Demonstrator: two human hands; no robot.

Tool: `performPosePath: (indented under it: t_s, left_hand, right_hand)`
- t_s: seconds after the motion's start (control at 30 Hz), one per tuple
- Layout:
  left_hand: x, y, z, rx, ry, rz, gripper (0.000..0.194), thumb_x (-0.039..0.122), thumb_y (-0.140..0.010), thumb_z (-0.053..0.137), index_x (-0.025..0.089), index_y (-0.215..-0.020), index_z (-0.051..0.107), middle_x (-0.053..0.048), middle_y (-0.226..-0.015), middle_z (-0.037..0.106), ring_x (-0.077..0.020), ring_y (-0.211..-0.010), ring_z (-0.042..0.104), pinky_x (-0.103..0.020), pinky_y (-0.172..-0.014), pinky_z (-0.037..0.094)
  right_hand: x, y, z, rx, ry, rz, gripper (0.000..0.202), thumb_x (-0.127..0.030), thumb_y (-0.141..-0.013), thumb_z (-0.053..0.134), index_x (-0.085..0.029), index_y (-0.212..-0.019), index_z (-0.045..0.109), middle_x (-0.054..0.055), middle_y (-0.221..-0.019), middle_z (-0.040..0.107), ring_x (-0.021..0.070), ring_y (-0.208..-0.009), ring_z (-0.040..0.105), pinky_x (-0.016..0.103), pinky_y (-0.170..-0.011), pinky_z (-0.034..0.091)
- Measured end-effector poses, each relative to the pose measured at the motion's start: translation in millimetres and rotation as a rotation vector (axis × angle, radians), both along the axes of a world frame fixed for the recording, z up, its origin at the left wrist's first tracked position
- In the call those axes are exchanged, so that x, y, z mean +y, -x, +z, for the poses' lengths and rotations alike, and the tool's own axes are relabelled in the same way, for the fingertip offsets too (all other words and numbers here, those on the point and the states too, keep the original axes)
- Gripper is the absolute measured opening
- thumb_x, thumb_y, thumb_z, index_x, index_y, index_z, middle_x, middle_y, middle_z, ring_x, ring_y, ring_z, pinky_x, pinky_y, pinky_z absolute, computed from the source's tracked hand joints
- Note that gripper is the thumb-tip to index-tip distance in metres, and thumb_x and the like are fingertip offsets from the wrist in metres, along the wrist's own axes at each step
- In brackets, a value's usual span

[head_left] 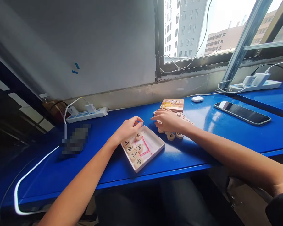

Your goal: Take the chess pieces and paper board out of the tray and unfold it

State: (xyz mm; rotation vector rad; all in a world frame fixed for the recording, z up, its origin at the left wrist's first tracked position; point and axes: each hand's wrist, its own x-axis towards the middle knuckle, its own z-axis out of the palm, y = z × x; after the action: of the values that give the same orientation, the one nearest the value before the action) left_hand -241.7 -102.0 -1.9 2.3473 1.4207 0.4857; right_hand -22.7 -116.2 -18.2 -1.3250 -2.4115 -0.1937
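A shallow white box lies open on the blue table, tilted towards me. Several round xiangqi pieces with black characters rest in its left part, beside red lines on the bottom. Over the box's far left edge, my left hand has its fingers curled and thumb close to the index finger; whatever they may pinch is hidden. My right hand reaches over a heap of loose xiangqi pieces, fingers apart and bent down among them. It covers part of the heap.
The printed box lid stands behind the heap. A white earbud case and a phone lie to the right. Power strips with cables sit along the wall. A blurred dark object is at left.
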Motion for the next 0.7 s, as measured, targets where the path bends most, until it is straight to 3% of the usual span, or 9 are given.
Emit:
performPosePath:
  t_s: [0.13,0.23,0.3,0.53,0.63,0.7]
  left_hand:
    - [7,11,1.3,0.054,-0.069,-0.01,0.03,0.042,-0.089,0.04,0.023,-0.103,0.06,-0.001,-0.087,0.066,-0.0179,-0.077,0.06,-0.027,-0.067,0.042]
    - [16,18,-4.1,0.12,-0.127,0.012,0.031,0.04,-0.088,0.039,0.022,-0.101,0.061,-0.003,-0.09,0.067,-0.0199,-0.078,0.06,-0.029,-0.068,0.043]
    - [19,18,-8.2,0.132,-0.127,-0.004,0.031,0.039,-0.087,0.041,0.021,-0.099,0.063,-0.004,-0.095,0.068,-0.021,-0.082,0.061,-0.03,-0.069,0.043]
    - [16,13,-7.1,0.105,-0.096,-0.061,0.032,0.039,-0.087,0.039,0.02,-0.097,0.063,-0.004,-0.1,0.067,-0.0207,-0.089,0.06,-0.03,-0.077,0.044]
    - [15,14,-4.5,0.121,-0.086,-0.082,0.031,0.037,-0.087,0.039,0.02,-0.095,0.063,-0.004,-0.098,0.067,-0.0209,-0.086,0.06,-0.03,-0.074,0.044]
    - [15,14,-4.4,0.123,-0.084,-0.098,0.032,0.039,-0.088,0.039,0.02,-0.097,0.063,-0.004,-0.098,0.067,-0.021,-0.086,0.06,-0.03,-0.074,0.044]
  right_hand:
    - [-20,24,2.9,0.141,-0.089,0.142,0.027,-0.02,-0.09,0.046,-0.018,-0.103,0.068,0.008,-0.091,0.066,0.0197,-0.091,0.055,0.033,-0.083,0.041]
    - [-32,44,-1.9,0.104,-0.006,0.377,0.026,-0.014,-0.088,0.048,-0.019,-0.104,0.068,0.008,-0.098,0.066,0.0188,-0.094,0.056,0.031,-0.084,0.042]
    - [-35,51,-6.2,0.067,0.057,0.45,0.028,-0.011,-0.086,0.048,-0.019,-0.104,0.068,0.008,-0.104,0.064,0.0185,-0.095,0.056,0.031,-0.084,0.043]
    - [-35,46,-3.4,0.073,0.131,0.436,0.024,-0.009,-0.084,0.048,-0.018,-0.096,0.067,0.007,-0.099,0.061,0.0165,-0.086,0.058,0.027,-0.071,0.043]
    - [-32,40,4.8,0.204,-0.019,0.406,0.02,-0.007,-0.083,0.049,-0.016,-0.094,0.063,0.007,-0.095,0.059,0.0152,-0.085,0.055,0.026,-0.073,0.042]
    - [-26,33,8.5,0.33,-0.11,0.3,0.016,-0.008,-0.085,0.048,-0.015,-0.093,0.061,0.007,-0.094,0.058,0.0141,-0.083,0.054,0.025,-0.073,0.042]
